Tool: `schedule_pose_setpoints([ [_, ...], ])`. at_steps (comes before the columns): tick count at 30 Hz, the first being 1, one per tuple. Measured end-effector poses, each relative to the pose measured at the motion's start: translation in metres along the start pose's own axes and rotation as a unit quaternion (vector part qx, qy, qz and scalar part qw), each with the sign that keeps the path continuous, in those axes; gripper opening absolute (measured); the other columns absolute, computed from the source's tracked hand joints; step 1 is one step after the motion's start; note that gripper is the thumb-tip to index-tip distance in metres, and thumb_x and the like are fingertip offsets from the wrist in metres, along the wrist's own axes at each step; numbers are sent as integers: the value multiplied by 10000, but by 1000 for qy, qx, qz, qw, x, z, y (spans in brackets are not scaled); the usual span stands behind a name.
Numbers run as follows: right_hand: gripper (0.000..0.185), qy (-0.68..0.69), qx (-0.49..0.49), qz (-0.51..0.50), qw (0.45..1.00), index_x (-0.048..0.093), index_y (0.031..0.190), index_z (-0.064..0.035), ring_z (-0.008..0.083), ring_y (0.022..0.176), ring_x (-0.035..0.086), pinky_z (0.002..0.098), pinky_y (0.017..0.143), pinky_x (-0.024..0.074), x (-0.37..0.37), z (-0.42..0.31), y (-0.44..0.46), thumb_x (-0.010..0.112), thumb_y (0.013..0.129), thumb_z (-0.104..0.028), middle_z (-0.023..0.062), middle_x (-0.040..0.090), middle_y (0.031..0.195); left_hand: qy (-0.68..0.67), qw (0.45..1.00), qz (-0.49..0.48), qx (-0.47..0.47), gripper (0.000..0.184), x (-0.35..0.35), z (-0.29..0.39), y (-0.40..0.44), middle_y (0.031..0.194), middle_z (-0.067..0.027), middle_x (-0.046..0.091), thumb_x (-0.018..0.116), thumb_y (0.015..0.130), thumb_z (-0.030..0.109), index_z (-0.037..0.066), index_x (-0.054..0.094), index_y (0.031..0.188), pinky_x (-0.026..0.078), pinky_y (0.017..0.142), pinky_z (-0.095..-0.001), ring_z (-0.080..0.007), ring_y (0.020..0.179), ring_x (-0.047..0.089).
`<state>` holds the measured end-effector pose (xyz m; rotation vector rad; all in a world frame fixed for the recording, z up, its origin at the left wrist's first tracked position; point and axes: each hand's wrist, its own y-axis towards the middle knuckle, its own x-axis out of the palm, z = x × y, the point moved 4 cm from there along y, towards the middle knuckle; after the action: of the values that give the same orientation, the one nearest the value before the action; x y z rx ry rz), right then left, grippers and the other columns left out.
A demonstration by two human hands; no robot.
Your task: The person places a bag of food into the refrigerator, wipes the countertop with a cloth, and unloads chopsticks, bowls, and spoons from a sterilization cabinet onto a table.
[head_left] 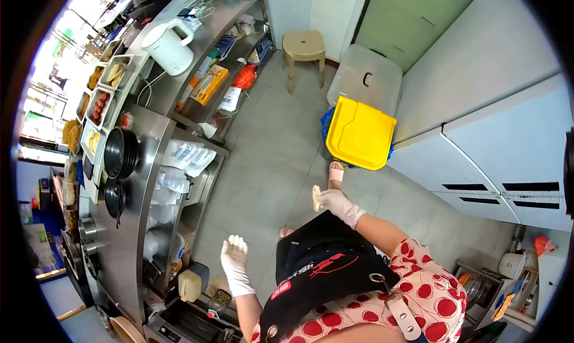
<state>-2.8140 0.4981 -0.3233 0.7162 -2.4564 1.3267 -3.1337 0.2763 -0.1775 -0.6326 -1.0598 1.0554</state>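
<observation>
My right hand [338,204], in a thin white glove, is closed on a small crumpled pale piece [316,198]; its kind is too small to make out. That hand is in front of my dark apron [326,256], just short of a bin with a yellow lid [361,132] and a blue liner [326,125] showing at its sides. My left hand [235,263], also gloved, hangs over the floor with nothing in it, its fingers loosely extended. It is nearest to the steel counter on the left.
Black bowls [121,153] are stacked on the steel counter [149,134], with food trays [99,108] along its far edge. A white kettle [168,49] stands farther up. A beige stool [304,45] and a lidded clear box [366,79] stand ahead, and pale cabinets [490,146] line the right.
</observation>
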Motion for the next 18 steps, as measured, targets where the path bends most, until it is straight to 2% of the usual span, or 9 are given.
schedule_pose_setpoints([
  [2,88,-378,-223,29,898,638,842,-32,145,604,545,288,562,451,-26,-39,-19,597,807,-101,43,589,702,2,999,23,-23,370,15,-27,-9,1221,-111,527,479,966,314,29,510,1200,396,968,-429,-265,1125,497],
  [3,106,-147,-123,86,978,624,897,-17,166,685,577,300,615,477,-42,-47,-11,605,805,-67,59,603,766,11,998,42,-35,357,29,-38,-10,1204,-111,534,479,966,311,29,519,1182,399,963,-426,-264,1113,502],
  [4,152,92,-16,140,986,610,953,-3,187,765,608,313,669,502,-57,-47,-9,613,804,-32,74,617,830,17,997,58,-46,344,41,-48,-14,1186,-111,541,479,966,308,30,527,1163,402,958,-423,-264,1101,508],
  [8,163,87,-13,171,981,615,966,-18,189,758,611,311,700,505,-107,-83,-10,597,814,-74,74,624,839,19,998,28,-44,324,65,-65,-10,1140,-105,559,479,967,307,30,540,1124,417,932,-407,-254,1064,520],
  [9,167,-280,-47,108,953,613,981,-27,190,754,610,313,701,505,-123,-92,-12,583,829,-90,78,625,841,21,999,20,-37,320,72,-66,-8,1129,-104,562,478,968,306,30,541,1117,420,925,-402,-251,1055,523],
  [10,172,-602,-115,96,784,611,996,-37,190,751,610,315,702,505,-122,-118,-27,569,844,-107,82,625,843,21,999,13,-30,317,80,-66,-3,1118,-102,565,477,969,306,30,543,1111,424,917,-398,-248,1046,525],
  [11,190,-665,-112,106,731,591,1032,-50,190,797,596,319,731,489,-137,-113,-15,543,859,-114,77,609,899,28,999,9,-27,313,86,-67,-3,1112,-102,563,473,970,304,30,546,1103,427,905,-393,-243,1035,527],
  [15,268,-737,22,122,665,511,1175,-106,187,983,542,336,847,425,-239,-69,62,437,920,-140,55,541,1122,30,999,23,-25,317,95,-75,-5,1107,-103,562,476,968,306,28,545,1104,423,911,-391,-245,1029,528],
  [18,407,-965,59,-65,248,382,1390,-168,175,1286,431,365,1088,298,-217,-121,33,289,995,-198,-1,397,1458,18,999,27,-32,322,90,-79,-3,1111,-104,562,479,967,309,27,545,1106,419,919,-391,-247,1031,527],
])
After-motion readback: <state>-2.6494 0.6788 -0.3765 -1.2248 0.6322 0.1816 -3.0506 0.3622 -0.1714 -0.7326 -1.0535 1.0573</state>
